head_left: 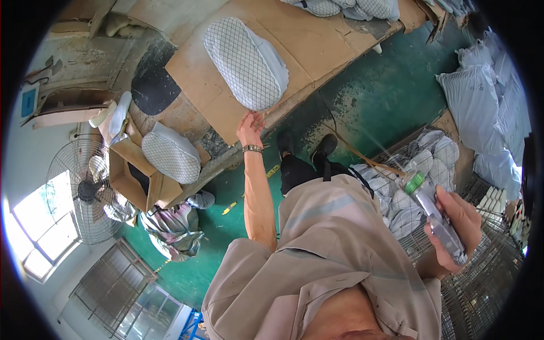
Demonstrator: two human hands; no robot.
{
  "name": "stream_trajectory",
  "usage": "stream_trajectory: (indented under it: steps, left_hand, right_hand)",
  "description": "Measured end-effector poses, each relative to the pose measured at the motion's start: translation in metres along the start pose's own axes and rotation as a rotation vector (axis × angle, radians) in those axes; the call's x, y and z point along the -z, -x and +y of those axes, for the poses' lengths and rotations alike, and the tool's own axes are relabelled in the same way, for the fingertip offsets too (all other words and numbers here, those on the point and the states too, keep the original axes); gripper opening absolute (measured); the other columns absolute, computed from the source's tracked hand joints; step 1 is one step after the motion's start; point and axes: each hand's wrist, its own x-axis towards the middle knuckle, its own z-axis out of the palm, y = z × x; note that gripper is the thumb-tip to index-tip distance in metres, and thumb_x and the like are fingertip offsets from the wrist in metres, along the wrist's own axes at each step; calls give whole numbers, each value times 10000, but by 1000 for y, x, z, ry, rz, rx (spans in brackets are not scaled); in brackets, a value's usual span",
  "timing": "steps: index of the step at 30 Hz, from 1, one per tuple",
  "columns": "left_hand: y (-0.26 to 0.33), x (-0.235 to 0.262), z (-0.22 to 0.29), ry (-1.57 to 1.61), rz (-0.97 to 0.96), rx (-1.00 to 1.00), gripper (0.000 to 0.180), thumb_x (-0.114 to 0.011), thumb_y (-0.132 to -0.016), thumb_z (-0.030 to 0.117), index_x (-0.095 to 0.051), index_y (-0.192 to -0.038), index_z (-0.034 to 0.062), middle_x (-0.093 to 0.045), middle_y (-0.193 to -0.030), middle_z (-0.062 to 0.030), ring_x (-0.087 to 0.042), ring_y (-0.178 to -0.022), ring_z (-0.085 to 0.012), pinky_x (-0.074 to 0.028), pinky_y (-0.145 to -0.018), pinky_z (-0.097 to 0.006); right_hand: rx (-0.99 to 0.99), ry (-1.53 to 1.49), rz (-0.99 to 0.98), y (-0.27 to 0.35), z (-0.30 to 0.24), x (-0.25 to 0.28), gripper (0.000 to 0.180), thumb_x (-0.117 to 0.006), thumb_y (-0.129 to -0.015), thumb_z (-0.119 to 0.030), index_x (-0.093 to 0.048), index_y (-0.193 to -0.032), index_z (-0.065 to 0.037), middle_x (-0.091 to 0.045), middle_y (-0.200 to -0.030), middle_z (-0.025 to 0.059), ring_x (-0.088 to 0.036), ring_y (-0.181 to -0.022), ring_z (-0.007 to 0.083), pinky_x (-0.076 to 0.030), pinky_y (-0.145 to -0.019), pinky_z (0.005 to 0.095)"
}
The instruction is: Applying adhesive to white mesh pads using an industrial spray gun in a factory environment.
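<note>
A white oblong pillow [246, 62] with a dark diamond-grid cover lies on the cardboard-covered bench. At its near end is my left hand [250, 128], a banded watch or bracelet on the wrist. Its fingers are slightly bent and apart, at or close to the pillow's edge; whether they touch it I cannot tell. My right hand [456, 226], out to the right, is wrapped round a silver handheld tool [436, 218] with a bright green ring near its front. A tan hose or cord [362, 154] shows beside the tool's front end.
Flat cardboard [309, 42] covers the bench. Another grid-covered pillow [171, 153] lies beside an open carton [133, 178] at left, near a large caged fan [85, 190]. A wire cage [447, 136] holds several wrapped pillows at right, with stacked white sacks [473, 93] beyond.
</note>
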Motion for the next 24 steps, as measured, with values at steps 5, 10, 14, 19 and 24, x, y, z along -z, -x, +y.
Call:
stream_trajectory:
  steps: [5, 10, 14, 19, 24]
  left_hand:
    - [0, -14, 8, -83, -47, -39, 294, -647, -913, 144, -590, -1144, -28, -686, -1005, -144, -684, -932, -262, -569, -775, -412]
    - [-7, -7, 12, -114, -40, 0, 208, -650, -903, 136, -609, -1029, -24, -688, -879, -133, -695, -800, -241, -587, -729, -391]
    - [-10, -5, 12, -67, -106, -32, 153, -680, -867, 119, -629, -940, -6, -680, -815, -119, -683, -716, -225, -582, -680, -362]
    - [-8, -10, 9, -66, -29, -48, 132, -652, -846, 117, -615, -878, -6, -642, -758, -110, -651, -666, -221, -581, -668, -374]
    - [0, -14, 13, -76, -46, -106, 122, -638, -843, 115, -606, -836, -2, -620, -730, -104, -642, -662, -223, -573, -649, -381]
  right_hand:
    - [-62, 124, 31, -1, 3, 7, 578, -743, -759, -293, -657, -1178, 96, -670, -815, 167, -633, -693, 223, -462, -648, 309]
    - [-23, -110, -84, -2, 9, 19, 586, -758, -749, -313, -667, -1159, 96, -681, -850, 169, -644, -739, 234, -475, -695, 296]
    - [-44, -7, -34, 0, 14, 25, 568, -763, -761, -290, -662, -1160, 101, -672, -805, 160, -645, -712, 222, -483, -681, 298]
    - [64, -85, -79, 4, 25, 33, 533, -753, -780, -261, -661, -1155, 107, -672, -804, 162, -633, -660, 201, -475, -615, 295]
    - [135, -119, -141, 8, 41, 49, 531, -741, -776, -252, -657, -1149, 117, -669, -800, 160, -626, -652, 192, -463, -593, 282]
